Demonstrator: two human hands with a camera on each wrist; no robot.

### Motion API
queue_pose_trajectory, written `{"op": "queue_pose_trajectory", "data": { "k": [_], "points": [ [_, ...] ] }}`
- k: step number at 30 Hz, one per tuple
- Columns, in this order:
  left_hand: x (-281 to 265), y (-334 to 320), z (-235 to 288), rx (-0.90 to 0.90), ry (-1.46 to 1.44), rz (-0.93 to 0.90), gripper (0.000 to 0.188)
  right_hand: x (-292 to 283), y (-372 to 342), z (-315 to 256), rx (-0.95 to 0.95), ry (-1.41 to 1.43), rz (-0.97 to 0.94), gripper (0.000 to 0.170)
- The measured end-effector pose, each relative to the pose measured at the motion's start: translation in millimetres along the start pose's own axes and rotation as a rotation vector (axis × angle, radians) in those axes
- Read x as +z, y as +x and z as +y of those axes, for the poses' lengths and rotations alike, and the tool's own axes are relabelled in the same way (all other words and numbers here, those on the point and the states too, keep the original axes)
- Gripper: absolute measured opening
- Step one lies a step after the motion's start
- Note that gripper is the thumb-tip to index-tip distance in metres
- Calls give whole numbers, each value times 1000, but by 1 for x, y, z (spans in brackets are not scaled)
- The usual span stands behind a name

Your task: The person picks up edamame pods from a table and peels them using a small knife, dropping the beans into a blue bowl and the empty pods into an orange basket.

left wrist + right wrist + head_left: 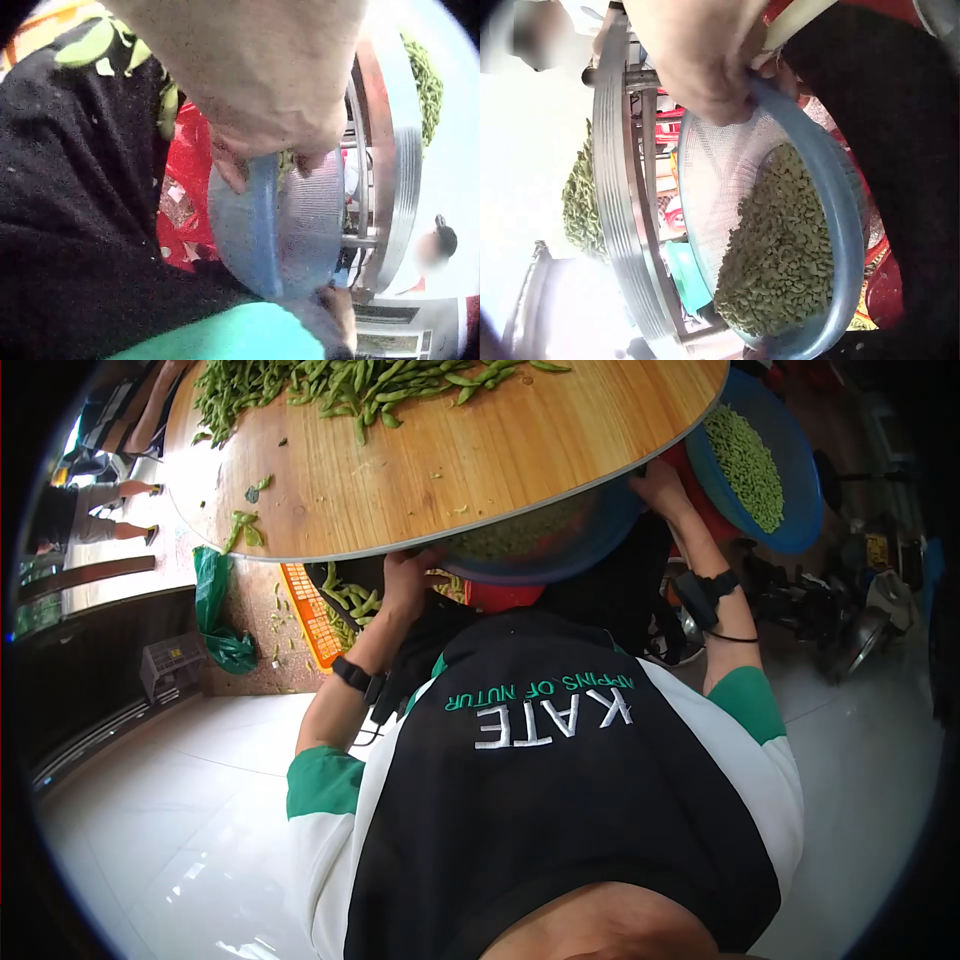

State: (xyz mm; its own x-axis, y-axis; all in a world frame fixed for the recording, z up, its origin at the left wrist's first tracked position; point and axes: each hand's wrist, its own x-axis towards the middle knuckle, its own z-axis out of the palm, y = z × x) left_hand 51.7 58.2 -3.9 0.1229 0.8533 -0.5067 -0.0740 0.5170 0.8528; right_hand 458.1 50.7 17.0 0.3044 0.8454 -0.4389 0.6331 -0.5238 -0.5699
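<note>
At far left we see a green bag [225,645], then an orange crate [312,622] and, on the tabletop [350,485], a heap of green pods [330,382]. Next we find the left hand [405,588], its fingers [231,171] gripping the rim of a blue colander [846,232] — held at the lap, partly beneath the tabletop's edge, with shelled beans [780,247] inside. The right hand [660,488] grips the colander's rim on the other side; beyond it — at far right — we see a blue basin [795,525] of shelled beans.
</note>
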Motion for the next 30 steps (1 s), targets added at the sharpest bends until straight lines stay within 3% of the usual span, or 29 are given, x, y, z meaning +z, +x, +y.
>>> {"op": "queue_pose_trajectory", "data": {
  "k": [4,6,8,10,12,13,14,16,17,19,20,22,24,26,28,30],
  "points": [
    [-6,3,-12,-88,-129,34,23,7,1,25,-19,10,11,35],
    [6,-17,-1,-226,-62,43,18,6,10,39,-199,-172,149,32],
    [9,-31,-14,-207,-120,4,18,-2,11,40,-218,-194,147,33],
    [13,-42,-20,-582,-121,-60,21,-8,13,40,-241,-223,149,34],
    [12,-51,-35,-607,-158,-90,19,-9,17,35,-333,-324,199,38],
    [13,-53,-41,-641,-181,-127,17,-9,23,30,-270,-401,168,46],
    [12,-53,-41,-607,-219,-108,17,-4,43,41,-395,-375,177,53],
    [3,-58,-48,-621,-35,-135,13,6,51,33,-483,-406,222,58],
    [2,-51,-70,-626,-60,-144,12,7,61,41,-521,-430,193,58],
    [6,-52,-73,-602,-29,-130,18,3,74,49,-741,-586,333,49],
    [6,-56,-75,-594,48,-135,23,4,71,51,-765,-601,312,49],
    [5,-70,-67,-600,-76,-153,17,3,48,41,-648,-408,248,50],
    [-7,-73,-38,-567,-156,-182,11,4,47,23,-655,-541,276,53],
    [-26,-78,-14,-385,169,-179,13,8,52,26,-697,-475,298,52],
    [-51,-78,-14,505,970,11,16,9,50,35,-671,-551,298,51],
    [-63,-62,8,663,1046,138,22,7,54,38,-651,-621,307,51]
  ]
}}
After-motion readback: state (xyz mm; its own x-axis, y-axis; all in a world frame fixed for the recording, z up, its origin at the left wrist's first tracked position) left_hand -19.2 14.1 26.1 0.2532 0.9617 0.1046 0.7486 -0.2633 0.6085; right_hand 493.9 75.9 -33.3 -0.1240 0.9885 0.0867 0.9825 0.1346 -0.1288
